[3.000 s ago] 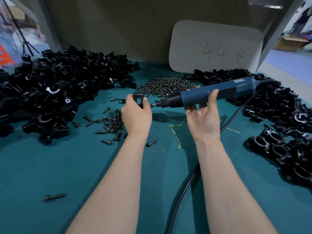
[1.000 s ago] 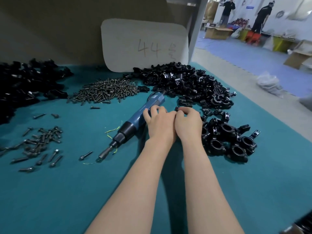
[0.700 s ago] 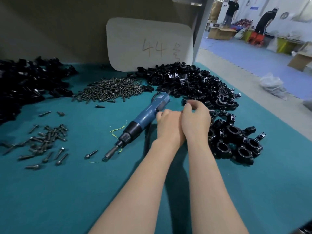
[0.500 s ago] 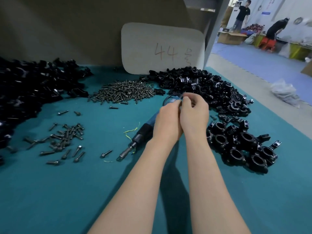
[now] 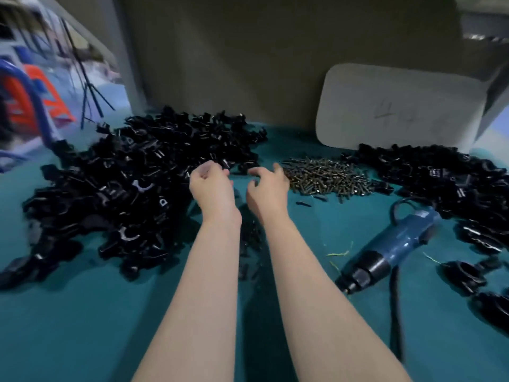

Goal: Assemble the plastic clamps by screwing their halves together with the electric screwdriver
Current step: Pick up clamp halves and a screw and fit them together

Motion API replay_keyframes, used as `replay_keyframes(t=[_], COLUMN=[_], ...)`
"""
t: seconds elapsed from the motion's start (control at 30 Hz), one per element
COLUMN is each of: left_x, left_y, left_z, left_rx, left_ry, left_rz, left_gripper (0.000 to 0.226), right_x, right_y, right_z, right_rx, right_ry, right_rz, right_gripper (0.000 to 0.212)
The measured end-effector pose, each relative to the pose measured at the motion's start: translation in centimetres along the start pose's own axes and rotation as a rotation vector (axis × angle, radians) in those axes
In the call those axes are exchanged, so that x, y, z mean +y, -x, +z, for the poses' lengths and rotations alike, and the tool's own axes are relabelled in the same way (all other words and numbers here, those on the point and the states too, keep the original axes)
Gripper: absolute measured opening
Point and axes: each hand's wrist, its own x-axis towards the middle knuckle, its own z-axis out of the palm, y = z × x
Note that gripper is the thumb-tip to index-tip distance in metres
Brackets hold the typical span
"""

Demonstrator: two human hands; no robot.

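Hovering beside likely light, stiff black plastic clamp halves, best pinched edgewise: right hand fingers spread, left hand fingers curled, hold unclear.

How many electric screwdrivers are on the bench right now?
1. The blue electric screwdriver lies on the teal mat, right of the right hand, in neither hand. The black clamp heaps could hide another.

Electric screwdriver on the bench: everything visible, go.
The electric screwdriver has a blue, plastic-looking body and a black nose; its bit is too blurred to read. It lies on the teal table cover, nose toward the camera and left, rear near the right-hand pile of clamp parts. A black cable loops out of its rear and runs toward the near edge. Neither the left hand nor the right hand touches it.
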Motion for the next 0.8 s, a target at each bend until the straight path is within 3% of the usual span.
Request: replay_keyframes(t=[0.23, 0.3, 0.43, 0.53, 0.63, 0.8], left_x=[-0.5, -0.7, -1.6, -2.7, -3.9, -6.1], left_y=[-2.8, -3.1, -3.0, -1.6, 0.8, 4.8], left_z=[1.4, 1.9, 2.7, 3.7, 5.3, 7.7], left_rx=[-0.012, -0.034, -0.088, -0.298, -0.574, -0.681], left_ry=[0.004, -0.018, -0.263, -0.628, -0.859, -0.852], left_rz=[-0.031, -0.042, 0.048, 0.297, 0.388, 0.341], left_gripper=[0.009, 0.014, 0.035, 0.05, 0.048, 0.018], right_x=[-0.2, 0.0, 0.2, 1.2, 2.9, 6.7], right_y=[-4.9, -5.2, -4.9, -4.4, -3.0, 0.1], right_z=[2.4, 2.4, -0.8, -5.0, -8.7, -13.4], right_rx=[-0.176, -0.09, 0.112, 0.138, 0.142, 0.273], right_ry=[0.235, 0.203, -0.158, -0.168, -0.188, -0.28], right_rz=[0.08, 0.034, -0.05, -0.09, -0.042, 0.01], right_gripper=[0.042, 0.035, 0.019, 0.016, 0.023, 0.016])
